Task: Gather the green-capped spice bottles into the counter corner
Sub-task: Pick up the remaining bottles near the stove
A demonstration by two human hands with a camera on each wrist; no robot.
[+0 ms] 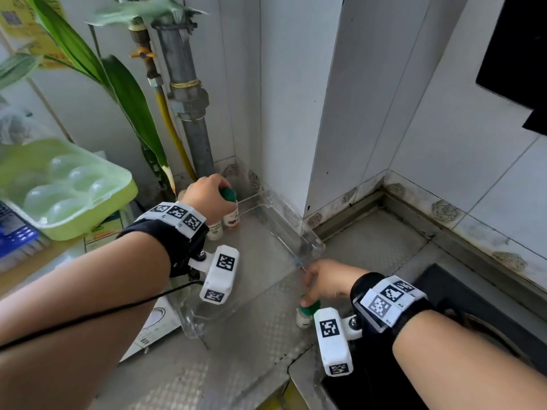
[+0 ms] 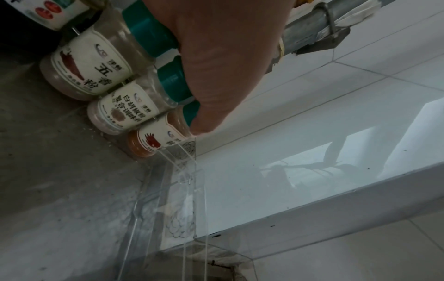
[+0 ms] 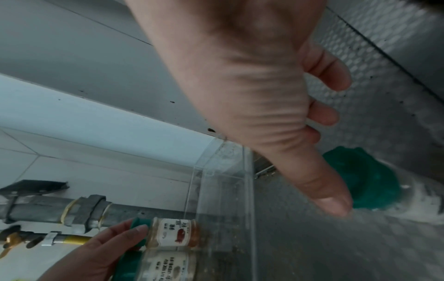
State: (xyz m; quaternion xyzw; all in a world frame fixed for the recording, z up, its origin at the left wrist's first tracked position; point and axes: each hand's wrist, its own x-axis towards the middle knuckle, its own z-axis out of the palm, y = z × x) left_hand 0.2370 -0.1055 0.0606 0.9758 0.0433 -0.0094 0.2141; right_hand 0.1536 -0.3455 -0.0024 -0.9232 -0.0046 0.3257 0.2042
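Three green-capped spice bottles stand in a row in the far left corner of a clear tray [image 1: 307, 236]. My left hand [image 1: 223, 192] grips the cap of the farthest one, an orange-spice bottle [image 1: 231, 218] [image 2: 153, 141] [image 3: 174, 232]. Beside it stand a pale-powder bottle [image 1: 214, 230] [image 2: 125, 112] and a brownish-powder bottle [image 2: 91, 76], whose caps lie under my palm. Outside the tray's near right corner, my right hand [image 1: 307, 300] pinches the green cap [image 3: 360, 178] of a fourth bottle [image 1: 303, 318] standing on the steel counter.
A grey pipe [image 1: 195, 128] and a yellow gas line [image 1: 170, 122] rise behind the corner. Plant leaves [image 1: 130, 105] and a green egg carton [image 1: 65, 184] are at the left. A dark bottle [image 2: 36, 13] stands beside the row. A black stove [image 1: 473, 315] lies right.
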